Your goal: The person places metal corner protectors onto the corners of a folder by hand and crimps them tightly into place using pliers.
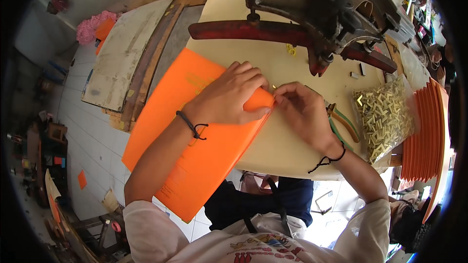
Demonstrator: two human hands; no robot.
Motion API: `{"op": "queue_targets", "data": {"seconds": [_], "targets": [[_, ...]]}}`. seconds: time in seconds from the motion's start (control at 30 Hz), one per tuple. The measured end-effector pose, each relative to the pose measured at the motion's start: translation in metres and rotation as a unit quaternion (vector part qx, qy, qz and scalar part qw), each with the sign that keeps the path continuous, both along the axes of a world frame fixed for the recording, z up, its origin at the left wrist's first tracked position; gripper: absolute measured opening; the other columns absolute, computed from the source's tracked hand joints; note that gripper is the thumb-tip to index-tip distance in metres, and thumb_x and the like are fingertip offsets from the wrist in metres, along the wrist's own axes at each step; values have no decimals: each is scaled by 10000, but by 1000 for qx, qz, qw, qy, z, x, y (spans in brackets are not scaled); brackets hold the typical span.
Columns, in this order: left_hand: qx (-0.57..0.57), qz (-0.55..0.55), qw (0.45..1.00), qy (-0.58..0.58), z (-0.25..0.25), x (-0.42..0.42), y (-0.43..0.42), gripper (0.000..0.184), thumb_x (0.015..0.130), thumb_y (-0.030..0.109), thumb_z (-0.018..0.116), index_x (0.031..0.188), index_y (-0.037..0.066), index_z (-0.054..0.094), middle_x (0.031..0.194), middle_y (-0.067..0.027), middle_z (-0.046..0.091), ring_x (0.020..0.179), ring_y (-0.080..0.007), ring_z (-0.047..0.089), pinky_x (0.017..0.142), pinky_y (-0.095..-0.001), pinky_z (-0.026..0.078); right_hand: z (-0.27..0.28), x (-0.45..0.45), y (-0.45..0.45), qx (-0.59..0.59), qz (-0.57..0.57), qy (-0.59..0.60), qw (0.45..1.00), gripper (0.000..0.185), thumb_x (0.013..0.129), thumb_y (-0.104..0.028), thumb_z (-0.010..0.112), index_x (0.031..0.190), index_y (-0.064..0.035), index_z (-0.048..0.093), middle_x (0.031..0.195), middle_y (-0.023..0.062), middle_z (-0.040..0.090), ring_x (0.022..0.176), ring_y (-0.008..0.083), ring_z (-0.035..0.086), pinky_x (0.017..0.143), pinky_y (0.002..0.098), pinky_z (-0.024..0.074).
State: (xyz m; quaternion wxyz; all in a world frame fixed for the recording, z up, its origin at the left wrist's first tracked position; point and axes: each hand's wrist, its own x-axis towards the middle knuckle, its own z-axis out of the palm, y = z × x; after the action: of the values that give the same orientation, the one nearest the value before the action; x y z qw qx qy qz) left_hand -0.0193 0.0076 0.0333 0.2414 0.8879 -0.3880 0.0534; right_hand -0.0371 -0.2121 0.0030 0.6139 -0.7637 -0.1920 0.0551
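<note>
A bright orange folder with gold print lies slanted over the table's front edge. My left hand presses on its upper right part, thumb along the near edge and fingers curled over the cover. At the folder's right corner, the fingertips of my right hand are pinched together against it. A tiny gold-coloured bit shows beside those fingertips; whatever is between them is hidden. To the right of my right hand lie pliers with green and tan handles. Beyond them is a clear bag of V-shaped brass corners.
A dark metal press with a long red bar stands at the back of the cream-covered table. Orange folders are stacked at the right. A worn board lies at the left. Small metal pieces sit beneath the press.
</note>
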Motion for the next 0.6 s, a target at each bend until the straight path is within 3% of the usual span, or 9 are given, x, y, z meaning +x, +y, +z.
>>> {"op": "queue_targets", "data": {"seconds": [0.17, 0.37, 0.47, 0.6], "targets": [[3, 3, 1000, -1, -1, 0, 0, 369, 787, 307, 726, 1002, 30, 612, 1005, -96, 595, 1025, -290, 509, 964, -396, 405, 4, 1, 4, 18, -18, -15, 1000, 196, 925, 21, 577, 1119, 41, 585, 940, 98, 686, 886, 153, 677, 813, 294, 550], [-5, -3, 1000, -18, -5, 2, 2, 364, 798, 317, 728, 987, 27, 617, 990, -87, 600, 997, -271, 512, 935, -381, 404, 0, 5, 4, -11, 3, -42, 999, 193, 919, 28, 547, 1099, 50, 612, 958, 129, 688, 865, 171, 685, 796, 301, 552], [-12, -8, 1000, -19, -5, 2, 2, 368, 798, 316, 732, 991, 24, 618, 982, -83, 603, 985, -268, 516, 930, -374, 402, 8, 4, 5, -45, -16, -42, 998, 194, 920, 27, 548, 1095, 41, 630, 988, 153, 680, 873, 232, 686, 792, 331, 546], [-26, -7, 1000, -8, -5, 2, 2, 369, 794, 304, 740, 998, 21, 619, 969, -79, 607, 976, -269, 519, 930, -372, 402, 5, 11, 8, -137, -40, -219, 965, 216, 892, 38, 566, 1093, 17, 643, 1051, 164, 659, 932, 324, 637, 821, 384, 525]]}}
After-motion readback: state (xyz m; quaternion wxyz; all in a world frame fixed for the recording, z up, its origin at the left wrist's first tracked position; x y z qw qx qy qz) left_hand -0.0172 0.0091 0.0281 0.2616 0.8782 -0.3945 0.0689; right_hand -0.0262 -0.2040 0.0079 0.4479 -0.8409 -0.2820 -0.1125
